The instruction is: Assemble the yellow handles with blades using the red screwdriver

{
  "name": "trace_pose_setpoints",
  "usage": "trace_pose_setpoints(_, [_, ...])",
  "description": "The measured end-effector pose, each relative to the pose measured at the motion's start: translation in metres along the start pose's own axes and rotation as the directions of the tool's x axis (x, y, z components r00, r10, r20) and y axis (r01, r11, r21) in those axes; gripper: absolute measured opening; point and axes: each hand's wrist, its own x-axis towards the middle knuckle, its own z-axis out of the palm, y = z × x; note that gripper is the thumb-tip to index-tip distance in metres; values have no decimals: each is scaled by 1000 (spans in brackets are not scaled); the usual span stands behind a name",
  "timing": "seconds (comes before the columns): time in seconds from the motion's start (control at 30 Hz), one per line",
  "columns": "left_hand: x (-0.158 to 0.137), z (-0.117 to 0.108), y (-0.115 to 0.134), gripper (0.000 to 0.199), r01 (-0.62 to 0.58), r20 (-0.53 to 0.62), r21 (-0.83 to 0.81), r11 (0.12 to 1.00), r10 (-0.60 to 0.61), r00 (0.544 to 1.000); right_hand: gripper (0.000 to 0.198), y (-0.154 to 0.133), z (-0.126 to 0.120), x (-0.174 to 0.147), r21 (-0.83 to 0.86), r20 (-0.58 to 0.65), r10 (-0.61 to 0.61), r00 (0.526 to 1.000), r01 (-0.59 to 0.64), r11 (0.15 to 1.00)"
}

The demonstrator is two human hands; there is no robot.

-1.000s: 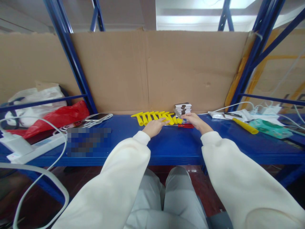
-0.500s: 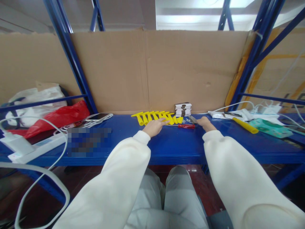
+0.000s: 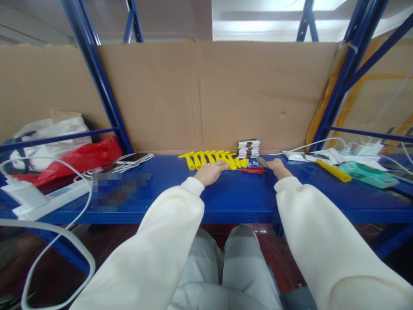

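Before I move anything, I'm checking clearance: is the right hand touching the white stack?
Apart. The head view shows blue tabletop between the right hand and the white stack.

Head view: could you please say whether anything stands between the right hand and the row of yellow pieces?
Yes: a grey tool at the right hand, then a blue printed item, with a red piece nearer the person. Nothing visible separates the left hand from the row of yellow pieces.

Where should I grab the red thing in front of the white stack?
Probably pinch the red thing across its middle, coming from your side: it's slim, lies sideways, and its long side faces you. The white stack stands behind it.
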Motion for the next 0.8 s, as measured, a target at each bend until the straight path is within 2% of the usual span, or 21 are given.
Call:
trace_pose_setpoints(0.1, [0, 1, -1, 58, -7, -1, 1, 1000, 7, 1000, 50, -5, -3, -5, -6, -43, 81, 996, -81, 997])
trace_pose_setpoints(0.33, [-1, -2, 2, 57, 1, 13, -4, 1000, -1, 1000, 44, -25, -16, -25, -145, -105, 95, 990, -109, 983])
trace_pose_setpoints(0.43, [-1, -3, 3, 54, -2, 22, -4, 1000, 2, 1000, 41, -39, -20, -37, -173, -78, -30, 996, 16, 985])
trace_pose_setpoints(0.5, [0, -3, 3, 52, -8, 17, -4, 1000, 8, 1000, 40, -49, -21, -47, -194, -70, -197, 978, 181, 964])
trace_pose_setpoints(0.57, [0, -2, 3, 50, -9, 11, -6, 1000, 9, 1000, 42, -60, -20, -57, -236, -51, -389, 920, 367, 900])
trace_pose_setpoints(0.67, [2, 1, 2, 48, -21, 1, -19, 1000, 21, 1000, 49, -74, -15, -74, -283, 61, -615, 786, 604, 745])
trace_pose_setpoints(0.8, [3, 6, 0, 45, -55, -33, -31, 998, 54, 998, 59, -85, -4, -89, -290, 221, -775, 592, 799, 528])
